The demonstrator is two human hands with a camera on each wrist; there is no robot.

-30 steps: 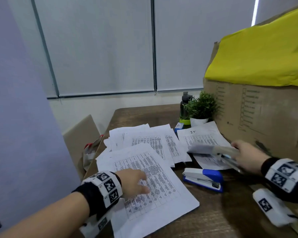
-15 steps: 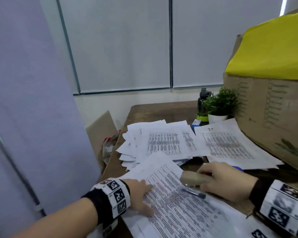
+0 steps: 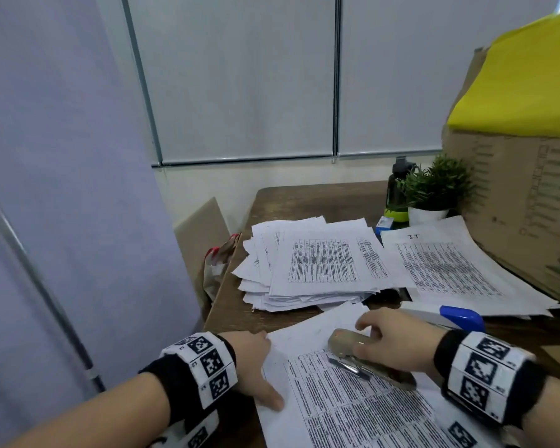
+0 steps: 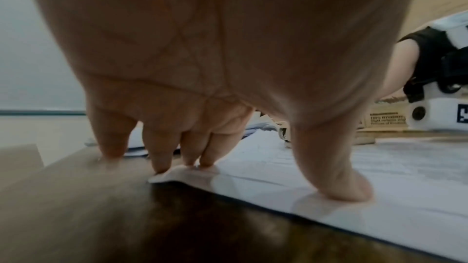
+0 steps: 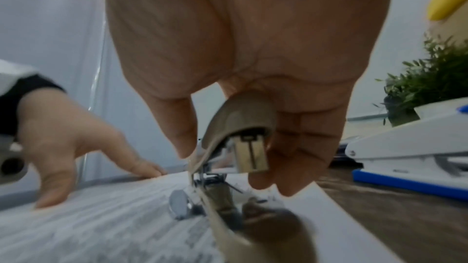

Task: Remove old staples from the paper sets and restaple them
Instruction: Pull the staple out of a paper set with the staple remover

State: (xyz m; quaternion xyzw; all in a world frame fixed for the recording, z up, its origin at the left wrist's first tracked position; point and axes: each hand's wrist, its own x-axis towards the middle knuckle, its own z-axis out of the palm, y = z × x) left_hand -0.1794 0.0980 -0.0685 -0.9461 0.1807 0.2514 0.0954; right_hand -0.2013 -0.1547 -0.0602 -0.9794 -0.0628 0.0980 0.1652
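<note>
A printed paper set [image 3: 353,399] lies on the wooden table [image 3: 304,198] right in front of me. My left hand [image 3: 256,367] presses its left edge flat, fingertips [image 4: 162,167] and thumb spread on the sheet and table. My right hand [image 3: 392,341] grips a beige metal stapler [image 3: 356,350] held over the upper part of that set, its jaws standing apart. In the right wrist view the stapler [image 5: 243,143] hangs just above the paper [image 5: 101,217], its lower arm near the sheet.
A blue and white stapler [image 3: 450,316] lies right of my right hand. Behind it are a messy paper stack [image 3: 311,266] and another set [image 3: 450,266]. A potted plant [image 3: 434,192], a dark bottle [image 3: 396,189] and a big cardboard box [image 3: 524,205] line the right side.
My right hand carried the beige stapler from the right side of the table leftwards, over the near paper set. My left hand slid to the sheet's left edge.
</note>
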